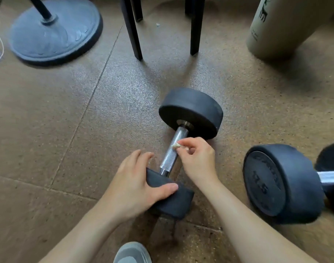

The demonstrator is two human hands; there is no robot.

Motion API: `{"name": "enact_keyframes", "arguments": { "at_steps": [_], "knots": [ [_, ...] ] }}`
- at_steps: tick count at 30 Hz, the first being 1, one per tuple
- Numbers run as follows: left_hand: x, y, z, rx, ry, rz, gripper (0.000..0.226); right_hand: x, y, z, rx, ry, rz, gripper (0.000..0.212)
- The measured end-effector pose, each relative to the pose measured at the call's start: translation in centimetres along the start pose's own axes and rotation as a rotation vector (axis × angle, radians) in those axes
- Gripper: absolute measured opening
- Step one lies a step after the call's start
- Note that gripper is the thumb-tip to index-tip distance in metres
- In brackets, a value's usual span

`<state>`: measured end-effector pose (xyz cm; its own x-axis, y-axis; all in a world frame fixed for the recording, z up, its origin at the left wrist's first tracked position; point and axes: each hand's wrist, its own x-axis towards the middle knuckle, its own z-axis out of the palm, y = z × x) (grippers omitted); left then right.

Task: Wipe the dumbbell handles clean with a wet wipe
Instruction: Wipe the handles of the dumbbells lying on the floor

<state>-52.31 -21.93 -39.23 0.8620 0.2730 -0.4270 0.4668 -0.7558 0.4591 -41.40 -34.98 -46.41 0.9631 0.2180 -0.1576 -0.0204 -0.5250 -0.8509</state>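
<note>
- Far to the left of the fingers and beyond them, a round dark stand base [54,29] sits on the floor [57,114]. Its pole runs out of the top of the view.
- The left hand [135,185] presses on the near head [173,200] of the dumbbell [181,149]. Its fingers are loosely apart and nearly straight, and the thumb lies across the rim. It seems to be steadying the weight rather than gripping it.
- Just right of those fingertips, the knurled handle [170,155] runs up and away to the far head [190,112].
- The right hand [197,158] has thumb and forefinger pinched on a small bunched wet wipe [175,146], pressing it onto the handle's upper half. The other fingers are curled in.
- Progress, as a judgement: this handle is mid-wipe. Nothing shows which stretches are already clean, and the underside facing the floor probably needs the bar rolled.
- Well right of the right hand lies a second dumbbell [282,183]. Nothing touches its handle, so it likely remains to be done.
- Hard to make out: most of the wipe is hidden inside the pinch. The second dumbbell's far end is cut off at the frame edge and blurred, and its plate marking is unclear. The left palm covers part of the near head.
</note>
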Motion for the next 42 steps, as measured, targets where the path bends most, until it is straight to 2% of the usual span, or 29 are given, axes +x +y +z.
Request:
{"name": "enact_keyframes", "arguments": {
  "at_steps": [2, 6, 9, 12, 14, 18, 23, 27, 29, 32, 37, 41, 42],
  "knots": [
    [-0.1, -0.4, 0.0, 0.012, -0.040, -0.013, 0.114, -0.4, -0.1, 0.3, -0.035, 0.019, -0.065, 0.013],
    [0.1, -0.5, 0.6, 0.141, -0.004, 0.006, 0.115, -1.1, 0.2, 0.3, -0.108, -0.037, -0.165, 0.012],
    [-0.1, -0.8, 0.5, 0.253, -0.055, 0.059, 0.109, -0.7, 0.1, 0.4, -0.162, 0.099, -0.271, 0.007],
    [-0.2, -0.5, 0.0, 0.314, -0.101, 0.098, 0.103, 2.2, -0.3, 0.9, -0.215, 0.293, -0.215, 0.011],
    [-0.2, -0.2, -0.2, 0.344, -0.108, 0.107, 0.101, 2.5, -0.2, 1.1, -0.256, 0.354, -0.165, 0.014],
    [-0.4, -0.2, -0.5, 0.382, -0.097, 0.145, 0.105, -0.6, 0.1, 0.8, -0.246, 0.239, -0.225, 0.020],
    [-0.4, -0.8, -0.4, 0.319, -0.042, 0.156, 0.102, 3.2, -0.1, 1.1, -0.284, 0.339, -0.244, 0.026],
    [-0.7, -1.7, -0.6, 0.230, -0.001, 0.219, 0.082, -0.2, -0.5, 1.3, -0.343, 0.214, -0.337, 0.027],
    [-1.1, -2.5, 0.0, 0.165, 0.064, 0.282, 0.078, 1.4, -0.3, 1.1, -0.377, 0.237, -0.353, 0.026],
    [-1.7, -3.3, 1.4, 0.058, 0.146, 0.353, 0.081, 3.6, -0.3, 1.0, -0.330, 0.358, -0.290, 0.023],
    [-1.6, -3.6, 2.3, -0.015, 0.176, 0.385, 0.083, 1.1, -0.2, 0.7, -0.358, 0.192, -0.353, 0.022],
    [-1.4, -4.1, 2.2, -0.038, 0.152, 0.395, 0.082, 3.4, -0.4, 0.7, -0.414, 0.298, -0.303, 0.016],
    [-1.5, -4.2, 2.1, -0.054, 0.150, 0.393, 0.082, 3.1, -0.4, 0.7, -0.396, 0.263, -0.297, 0.014]
  ]
}}
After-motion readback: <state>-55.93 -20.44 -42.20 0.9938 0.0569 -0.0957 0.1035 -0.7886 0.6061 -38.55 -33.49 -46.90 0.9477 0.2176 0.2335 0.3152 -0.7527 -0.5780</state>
